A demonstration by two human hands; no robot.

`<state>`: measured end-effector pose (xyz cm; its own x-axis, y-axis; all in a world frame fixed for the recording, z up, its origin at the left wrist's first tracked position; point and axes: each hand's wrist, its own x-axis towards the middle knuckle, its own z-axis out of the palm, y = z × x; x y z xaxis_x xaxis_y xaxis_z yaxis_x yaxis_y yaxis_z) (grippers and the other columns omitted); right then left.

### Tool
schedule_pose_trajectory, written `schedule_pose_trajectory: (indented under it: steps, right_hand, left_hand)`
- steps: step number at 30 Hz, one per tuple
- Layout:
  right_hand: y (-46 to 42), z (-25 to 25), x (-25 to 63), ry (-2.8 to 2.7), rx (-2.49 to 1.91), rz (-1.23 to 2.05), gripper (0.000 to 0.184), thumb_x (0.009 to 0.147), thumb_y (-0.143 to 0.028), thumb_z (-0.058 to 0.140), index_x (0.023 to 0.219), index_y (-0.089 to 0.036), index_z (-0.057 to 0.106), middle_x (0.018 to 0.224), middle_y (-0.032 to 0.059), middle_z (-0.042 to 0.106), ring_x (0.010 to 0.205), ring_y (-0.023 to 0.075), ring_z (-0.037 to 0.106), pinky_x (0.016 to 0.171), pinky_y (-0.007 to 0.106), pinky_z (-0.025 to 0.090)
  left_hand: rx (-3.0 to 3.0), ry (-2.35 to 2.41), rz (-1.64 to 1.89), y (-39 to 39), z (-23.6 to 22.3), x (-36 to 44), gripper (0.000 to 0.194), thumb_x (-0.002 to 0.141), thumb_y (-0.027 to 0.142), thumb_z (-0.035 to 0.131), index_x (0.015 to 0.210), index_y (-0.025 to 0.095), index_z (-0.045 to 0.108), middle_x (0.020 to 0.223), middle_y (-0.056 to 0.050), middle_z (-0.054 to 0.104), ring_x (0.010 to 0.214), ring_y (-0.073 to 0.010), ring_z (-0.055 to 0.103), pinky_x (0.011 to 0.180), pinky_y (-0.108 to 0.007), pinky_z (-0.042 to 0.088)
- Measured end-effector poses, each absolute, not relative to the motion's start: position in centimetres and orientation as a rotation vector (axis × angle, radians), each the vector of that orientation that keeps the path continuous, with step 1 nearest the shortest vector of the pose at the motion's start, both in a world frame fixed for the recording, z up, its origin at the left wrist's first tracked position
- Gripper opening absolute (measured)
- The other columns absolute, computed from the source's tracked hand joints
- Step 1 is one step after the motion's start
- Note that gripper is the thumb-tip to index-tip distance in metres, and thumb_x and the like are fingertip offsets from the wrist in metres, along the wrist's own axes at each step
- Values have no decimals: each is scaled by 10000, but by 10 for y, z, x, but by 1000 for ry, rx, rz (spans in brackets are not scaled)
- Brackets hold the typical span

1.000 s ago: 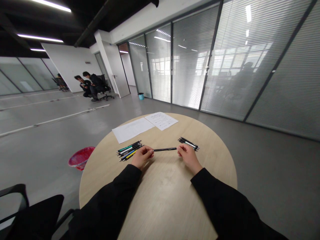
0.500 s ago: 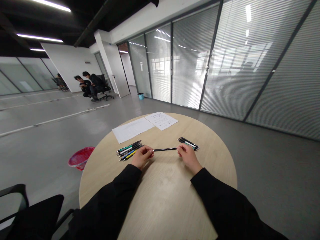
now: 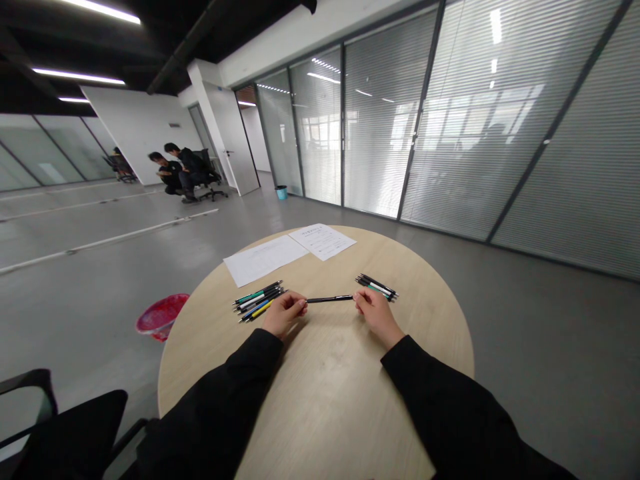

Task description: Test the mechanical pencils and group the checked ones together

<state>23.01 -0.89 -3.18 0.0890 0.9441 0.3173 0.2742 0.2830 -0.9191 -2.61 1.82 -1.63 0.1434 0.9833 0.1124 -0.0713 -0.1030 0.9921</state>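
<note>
A slim black pen [image 3: 329,299] is stretched level between my two hands, just above the round wooden table. My left hand [image 3: 286,313] pinches its left end, and my right hand [image 3: 374,312] pinches its right end. Beside my left hand lies a group of several pens [image 3: 257,297] with green, white, grey, blue and yellow barrels, partly covered by my fingers. Behind my right hand is a smaller group of pens [image 3: 377,285], black, white and green, also partly hidden.
Two printed paper sheets [image 3: 267,259] lie at the far side of the table [image 3: 330,400]. A red basin [image 3: 161,316] is on the floor to the left, and a black chair [image 3: 65,427] stands at the lower left. Two people [image 3: 183,172] are in the background near a door.
</note>
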Motion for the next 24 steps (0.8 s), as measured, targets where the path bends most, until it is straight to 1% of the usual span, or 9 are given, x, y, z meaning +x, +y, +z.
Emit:
schedule_pose_trajectory:
  steps: [15,24]
  right_hand:
    - [-9,-33,230,-1440,-1223,752,357,892,-494,494,699,-197,540,577,-14,528,528,141,490,523,253,359]
    - [-9,-31,230,-1461,-1234,703,377,905,-488,477,665,-199,520,569,-18,505,538,137,465,527,253,329]
  left_hand:
    - [1297,997,1198,15,-13,-25,364,633,425,836,737,138,640,616,-12,646,568,-124,590,576,-249,454]
    - [1313,980,1180,13,-10,-24,361,636,431,831,723,145,631,606,-4,635,559,-122,578,570,-252,443]
